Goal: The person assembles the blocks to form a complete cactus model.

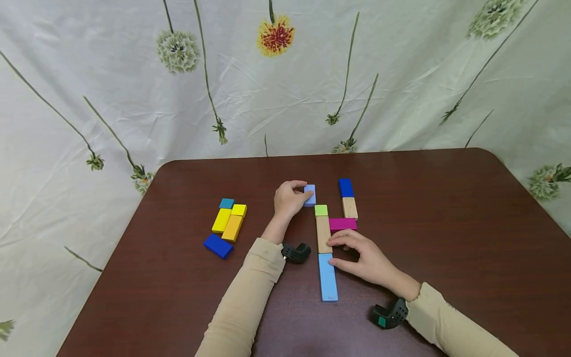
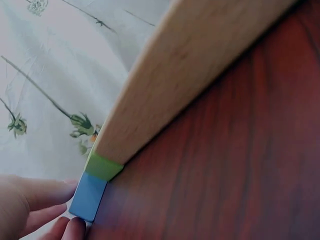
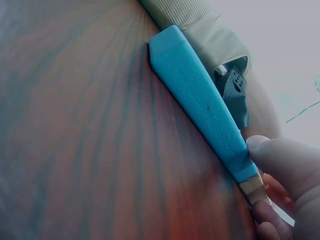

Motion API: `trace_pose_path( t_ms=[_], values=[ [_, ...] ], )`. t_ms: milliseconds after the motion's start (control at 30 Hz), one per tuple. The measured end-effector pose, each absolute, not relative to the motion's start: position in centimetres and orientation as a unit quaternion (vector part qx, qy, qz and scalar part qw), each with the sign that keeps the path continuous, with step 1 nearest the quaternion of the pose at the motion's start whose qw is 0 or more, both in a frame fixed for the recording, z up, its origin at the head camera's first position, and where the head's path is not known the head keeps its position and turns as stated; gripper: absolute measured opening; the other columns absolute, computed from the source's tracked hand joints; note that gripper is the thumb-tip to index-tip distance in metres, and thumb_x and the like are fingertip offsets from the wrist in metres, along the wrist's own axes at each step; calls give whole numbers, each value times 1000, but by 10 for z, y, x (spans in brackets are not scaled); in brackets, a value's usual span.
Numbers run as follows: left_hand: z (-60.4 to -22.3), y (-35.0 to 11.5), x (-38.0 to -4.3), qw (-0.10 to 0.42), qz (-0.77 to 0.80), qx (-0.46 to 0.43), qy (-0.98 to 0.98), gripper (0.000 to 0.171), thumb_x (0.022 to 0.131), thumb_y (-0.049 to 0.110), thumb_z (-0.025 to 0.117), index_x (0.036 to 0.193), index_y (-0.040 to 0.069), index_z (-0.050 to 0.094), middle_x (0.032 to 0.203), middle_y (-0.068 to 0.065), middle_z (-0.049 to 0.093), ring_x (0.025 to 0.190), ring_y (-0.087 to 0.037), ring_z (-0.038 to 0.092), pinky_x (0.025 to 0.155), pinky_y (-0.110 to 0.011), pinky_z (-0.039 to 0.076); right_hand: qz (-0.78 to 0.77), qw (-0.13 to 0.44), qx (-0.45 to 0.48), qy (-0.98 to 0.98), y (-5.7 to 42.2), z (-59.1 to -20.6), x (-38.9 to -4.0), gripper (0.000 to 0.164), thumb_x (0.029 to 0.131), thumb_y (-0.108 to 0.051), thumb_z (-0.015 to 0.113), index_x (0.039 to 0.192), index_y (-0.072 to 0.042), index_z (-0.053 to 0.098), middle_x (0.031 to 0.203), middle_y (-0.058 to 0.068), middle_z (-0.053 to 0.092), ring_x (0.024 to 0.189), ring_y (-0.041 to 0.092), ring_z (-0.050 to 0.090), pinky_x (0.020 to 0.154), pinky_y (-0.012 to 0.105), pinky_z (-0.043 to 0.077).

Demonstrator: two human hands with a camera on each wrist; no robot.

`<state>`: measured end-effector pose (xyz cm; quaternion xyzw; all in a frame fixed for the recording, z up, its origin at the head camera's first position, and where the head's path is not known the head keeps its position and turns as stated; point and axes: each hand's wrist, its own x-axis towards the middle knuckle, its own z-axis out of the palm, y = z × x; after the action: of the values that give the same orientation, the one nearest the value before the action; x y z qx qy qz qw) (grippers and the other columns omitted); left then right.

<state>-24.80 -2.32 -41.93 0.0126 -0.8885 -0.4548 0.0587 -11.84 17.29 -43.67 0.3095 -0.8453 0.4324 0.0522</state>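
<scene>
My left hand pinches a periwinkle-blue block between thumb and fingers, at the far end of a row of blocks. In the left wrist view that block meets the small green block. In the head view the row runs nearer from the green block through a plain wooden block to a long light blue block. My right hand rests at the row's right side, thumb touching the light blue block near its far end and fingers by the wooden block.
A magenta block branches right from the row, and a wooden block and a dark blue block extend beyond it. Left on the brown table lie teal, yellow and orange blocks and a dark blue one.
</scene>
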Motion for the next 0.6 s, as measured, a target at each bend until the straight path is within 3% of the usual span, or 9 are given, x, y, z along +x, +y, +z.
trace_pose_path(
  t_ms=[167,600],
  values=[
    [-422,-18,-247,69,-466,-3,-882,32,82,26,74,110,11,71,104,-7,64,82,-19,63,67,-30,50,433,53,310,-845,173,-437,-118,34,80,-24,76,111,-14,67,114,-7,58,102,9,55,84,29,47],
    [-426,-12,-242,94,-486,-60,-867,33,82,24,73,111,8,70,96,-6,69,81,-18,65,64,-30,50,431,50,310,-846,173,-438,-119,33,80,-25,76,111,-15,67,115,-7,58,102,9,55,83,28,47]
  ],
)
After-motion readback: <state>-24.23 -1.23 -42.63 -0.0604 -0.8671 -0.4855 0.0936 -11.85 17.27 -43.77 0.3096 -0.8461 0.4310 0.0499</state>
